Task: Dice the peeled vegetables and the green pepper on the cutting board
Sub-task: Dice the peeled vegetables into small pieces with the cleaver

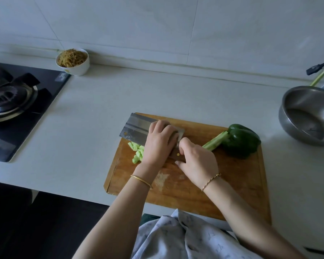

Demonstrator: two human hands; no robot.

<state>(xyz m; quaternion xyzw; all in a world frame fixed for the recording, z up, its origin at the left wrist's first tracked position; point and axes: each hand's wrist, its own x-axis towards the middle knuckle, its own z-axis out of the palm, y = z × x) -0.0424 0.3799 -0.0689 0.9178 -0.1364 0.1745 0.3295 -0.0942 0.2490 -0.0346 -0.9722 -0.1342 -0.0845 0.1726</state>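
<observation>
A wooden cutting board (pixel 223 187) lies on the pale counter in front of me. My right hand (pixel 196 161) grips the wooden handle of a broad steel cleaver (pixel 137 128), whose blade lies tilted over the board's far left part. My left hand (pixel 158 144) lies over the blade's side, fingers slightly curled; what is under it is hidden. Pale green diced pieces (pixel 137 152) lie in a small heap just left of that hand. A peeled pale green stalk (pixel 216 141) lies to the right, its end against a whole dark green pepper (pixel 239 140) at the board's far right.
A steel bowl (pixel 307 116) stands on the counter at the right edge, a tap behind it. A white bowl of brown noodle-like strips (pixel 73 61) sits by the back wall. A black gas hob (pixel 17 105) with a burner fills the left.
</observation>
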